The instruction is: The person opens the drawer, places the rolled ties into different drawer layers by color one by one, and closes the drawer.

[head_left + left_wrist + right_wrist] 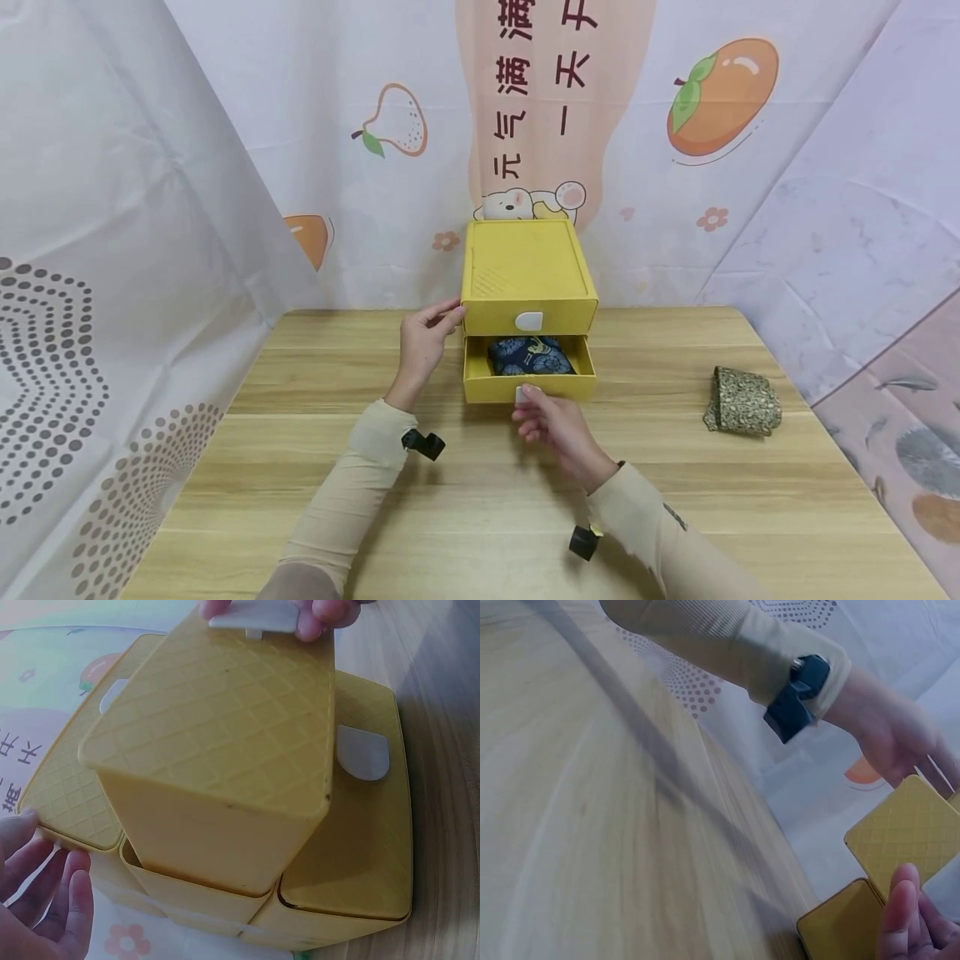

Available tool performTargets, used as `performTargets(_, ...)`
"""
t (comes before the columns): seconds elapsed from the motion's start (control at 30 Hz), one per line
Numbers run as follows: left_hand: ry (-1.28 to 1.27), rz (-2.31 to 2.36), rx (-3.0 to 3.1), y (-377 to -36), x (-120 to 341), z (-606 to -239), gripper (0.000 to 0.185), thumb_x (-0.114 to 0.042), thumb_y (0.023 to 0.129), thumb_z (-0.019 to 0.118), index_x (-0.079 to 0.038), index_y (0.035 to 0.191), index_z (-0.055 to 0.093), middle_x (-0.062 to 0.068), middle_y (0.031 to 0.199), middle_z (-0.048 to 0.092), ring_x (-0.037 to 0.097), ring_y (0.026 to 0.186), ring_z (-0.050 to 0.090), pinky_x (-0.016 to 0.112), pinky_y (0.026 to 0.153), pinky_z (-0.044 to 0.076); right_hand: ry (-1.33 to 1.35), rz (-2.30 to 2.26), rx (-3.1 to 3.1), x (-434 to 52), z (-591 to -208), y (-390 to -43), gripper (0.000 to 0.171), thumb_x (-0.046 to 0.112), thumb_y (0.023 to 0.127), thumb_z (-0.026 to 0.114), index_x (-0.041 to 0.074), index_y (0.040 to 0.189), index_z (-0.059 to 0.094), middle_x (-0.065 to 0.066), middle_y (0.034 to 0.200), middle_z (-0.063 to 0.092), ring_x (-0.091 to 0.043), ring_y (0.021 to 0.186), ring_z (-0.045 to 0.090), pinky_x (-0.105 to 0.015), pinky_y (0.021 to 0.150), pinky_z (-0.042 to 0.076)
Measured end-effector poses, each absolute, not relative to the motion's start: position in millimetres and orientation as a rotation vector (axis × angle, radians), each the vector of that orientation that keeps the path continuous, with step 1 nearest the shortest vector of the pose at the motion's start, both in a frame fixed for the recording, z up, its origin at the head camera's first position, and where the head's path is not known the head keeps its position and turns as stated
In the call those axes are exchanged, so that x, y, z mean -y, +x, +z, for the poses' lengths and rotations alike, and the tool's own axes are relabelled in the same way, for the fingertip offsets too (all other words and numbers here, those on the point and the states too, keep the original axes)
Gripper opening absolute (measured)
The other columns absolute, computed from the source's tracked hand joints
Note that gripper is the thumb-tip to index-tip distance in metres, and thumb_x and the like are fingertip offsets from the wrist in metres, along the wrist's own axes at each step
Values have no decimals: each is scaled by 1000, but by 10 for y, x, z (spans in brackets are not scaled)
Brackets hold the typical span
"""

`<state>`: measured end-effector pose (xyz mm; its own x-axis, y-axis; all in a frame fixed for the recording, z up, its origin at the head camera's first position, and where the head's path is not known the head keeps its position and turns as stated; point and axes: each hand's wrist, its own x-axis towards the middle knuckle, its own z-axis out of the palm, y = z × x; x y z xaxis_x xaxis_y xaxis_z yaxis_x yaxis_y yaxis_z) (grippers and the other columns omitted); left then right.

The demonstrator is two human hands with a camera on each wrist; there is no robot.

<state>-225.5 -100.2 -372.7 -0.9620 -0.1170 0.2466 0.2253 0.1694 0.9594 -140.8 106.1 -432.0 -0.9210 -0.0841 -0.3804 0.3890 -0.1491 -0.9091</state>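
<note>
A yellow drawer cabinet (528, 258) stands at the back of the table, with white tabs on its drawers. Its middle drawer (217, 712) is pulled out, and a dark blue bundle with a flower pattern (532, 357) lies inside. My right hand (558, 429) holds that drawer's white handle (255, 616) between thumb and fingers. At the cabinet's upper left front corner, my left hand (426, 342) rests its fingertips against the side, fingers mostly extended. The top drawer (487, 318) and the bottom drawer (360, 825) are closed.
A speckled dark and beige folded piece, apparently cloth (742, 402), lies on the right part of the wooden table (480, 517). A printed curtain (360, 50) hangs close behind the cabinet. Black wrist cameras (423, 444) sit on both sleeves.
</note>
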Motion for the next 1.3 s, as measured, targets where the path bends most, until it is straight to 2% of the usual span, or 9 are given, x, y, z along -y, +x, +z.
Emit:
performTargets(0.13,-116,-1858,2198,-2137,967,-3568,28,-11,92,67,4,116,69,23,116,69,38,96,68,18,74,55,343,-2151,-1811,-1068,-4323,-1474,52,39,94,62,-11,110,62,-1,76,69,-11,59,60,-20,56,51)
performTargets(0.33,-126,-1847,2193,-2033,947,-3444,27,-9,92,67,6,115,69,24,114,69,38,95,68,24,76,57,331,-2157,-1815,-1060,-4332,-1588,55,37,95,61,-14,114,60,-1,73,69,-11,57,60,-20,55,50)
performTargets(0.43,-122,-1852,2191,-2086,964,-3520,27,-9,92,67,4,115,69,24,115,69,33,92,69,25,76,57,325,-2155,-1819,-1053,-4328,-1646,56,38,95,61,-15,114,60,-1,74,69,-10,57,60,-20,55,50)
performTargets(0.57,-107,-1876,2181,-2210,997,-3683,27,-13,91,69,1,115,71,21,115,70,13,83,68,18,73,55,325,-2149,-1810,-1054,-4322,-1723,57,39,96,60,-15,116,60,-1,75,69,-9,58,60,-19,56,50)
performTargets(0.67,-109,-1892,2164,-2259,1013,-3751,28,-17,90,71,-3,114,72,19,114,71,6,80,66,16,71,54,329,-2153,-1792,-1055,-4310,-1774,54,38,96,60,-13,114,61,-1,76,69,-10,58,60,-19,56,50)
performTargets(0.87,-123,-1881,2144,-2267,1018,-3772,27,-21,89,72,-6,112,74,16,111,73,15,83,69,21,73,56,348,-2173,-1791,-1044,-4295,-1869,50,39,94,63,-9,108,64,-3,77,70,-10,57,60,-19,54,50)
performTargets(1.1,-133,-1888,2132,-2277,1015,-3773,27,-21,89,72,-5,112,74,17,113,72,3,78,66,22,73,57,346,-2194,-1783,-1034,-4314,-1991,54,38,94,64,-13,113,62,-1,71,69,-9,55,60,-19,53,49)
performTargets(1.3,-93,-1908,2157,-2264,1013,-3739,28,-20,90,72,-4,114,73,17,115,71,5,79,66,25,77,57,336,-2188,-1800,-1034,-4312,-2041,53,38,95,62,-13,110,63,0,69,69,-10,55,61,-19,53,51)
